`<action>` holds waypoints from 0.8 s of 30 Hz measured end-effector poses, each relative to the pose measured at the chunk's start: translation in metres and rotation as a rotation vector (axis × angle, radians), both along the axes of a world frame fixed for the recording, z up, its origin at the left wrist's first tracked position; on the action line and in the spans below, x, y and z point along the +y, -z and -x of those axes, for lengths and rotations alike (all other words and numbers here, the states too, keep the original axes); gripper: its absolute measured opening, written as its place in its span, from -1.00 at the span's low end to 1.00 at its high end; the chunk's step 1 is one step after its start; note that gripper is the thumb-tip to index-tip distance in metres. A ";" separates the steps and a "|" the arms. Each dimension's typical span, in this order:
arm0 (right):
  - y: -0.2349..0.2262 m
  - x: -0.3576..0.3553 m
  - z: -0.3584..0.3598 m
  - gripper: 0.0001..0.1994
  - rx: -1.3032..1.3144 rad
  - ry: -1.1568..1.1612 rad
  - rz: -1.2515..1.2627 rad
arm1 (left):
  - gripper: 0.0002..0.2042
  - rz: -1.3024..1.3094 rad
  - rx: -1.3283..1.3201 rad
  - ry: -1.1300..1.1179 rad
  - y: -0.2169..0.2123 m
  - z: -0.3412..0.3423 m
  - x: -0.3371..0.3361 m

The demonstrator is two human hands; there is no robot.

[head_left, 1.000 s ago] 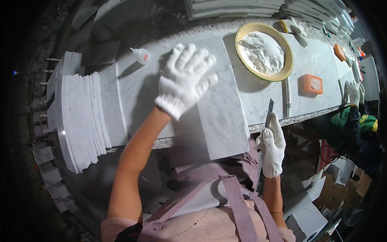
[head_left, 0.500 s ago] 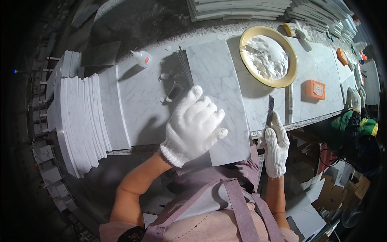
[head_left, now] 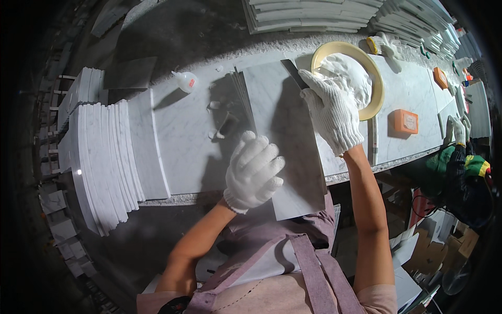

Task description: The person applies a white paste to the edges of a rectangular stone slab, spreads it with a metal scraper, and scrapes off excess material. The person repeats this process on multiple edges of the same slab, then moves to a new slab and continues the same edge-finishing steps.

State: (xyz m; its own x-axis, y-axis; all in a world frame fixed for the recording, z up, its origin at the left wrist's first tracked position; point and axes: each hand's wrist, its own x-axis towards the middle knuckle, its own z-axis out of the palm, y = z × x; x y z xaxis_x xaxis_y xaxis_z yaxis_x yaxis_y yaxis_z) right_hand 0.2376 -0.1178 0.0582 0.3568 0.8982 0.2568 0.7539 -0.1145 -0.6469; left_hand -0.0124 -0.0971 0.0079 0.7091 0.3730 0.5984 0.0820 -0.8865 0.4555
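Observation:
A long grey-veined marble slab (head_left: 264, 86) lies in front of me, its near end jutting past the bench edge. My right hand (head_left: 333, 112), in a white knitted glove, is closed around a dark, flat, narrow bar (head_left: 294, 74) held over the slab's far right part. Over the slab's near left edge is my left hand (head_left: 255, 170), gloved too, its fingers loosely bent and apart with nothing in them. Whether it touches the slab I cannot tell. A cream-coloured bowl (head_left: 378, 86) of white powder (head_left: 348, 70) stands just beyond my right hand, which partly covers it.
Upright marble strips (head_left: 107, 162) stand in a row at the left. A white squeeze bottle (head_left: 185, 82) and small chips (head_left: 226, 125) lie left of the slab. To the right are an orange box (head_left: 406, 121) and a co-worker's gloved hands (head_left: 460, 129). Stacked slabs (head_left: 314, 15) line the back.
My right hand has swung up and left with the dark bar, from beside the slab to over its far part. My left hand has drawn slightly nearer to me.

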 end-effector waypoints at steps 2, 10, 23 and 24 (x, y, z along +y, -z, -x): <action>-0.004 0.004 0.000 -0.66 0.007 -0.001 0.107 | -0.58 -0.017 0.000 -0.020 0.004 0.000 -0.001; -0.003 0.015 0.000 -0.67 -0.051 -0.002 0.158 | -0.61 -0.032 -0.037 -0.034 0.009 0.001 -0.002; -0.002 0.019 -0.005 -0.62 -0.131 -0.125 0.176 | -0.65 -0.053 0.000 -0.060 0.006 0.002 -0.004; -0.003 0.020 -0.005 -0.62 -0.153 -0.122 0.242 | -0.64 -0.059 0.012 -0.063 0.005 0.002 -0.004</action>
State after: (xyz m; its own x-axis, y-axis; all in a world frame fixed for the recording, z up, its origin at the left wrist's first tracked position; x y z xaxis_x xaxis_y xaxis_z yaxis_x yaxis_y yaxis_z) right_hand 0.2424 -0.0981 0.0611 0.2167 0.9735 0.0727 0.8578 -0.1543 -0.4902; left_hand -0.0141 -0.1010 0.0029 0.6925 0.3815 0.6123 0.1435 -0.9046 0.4013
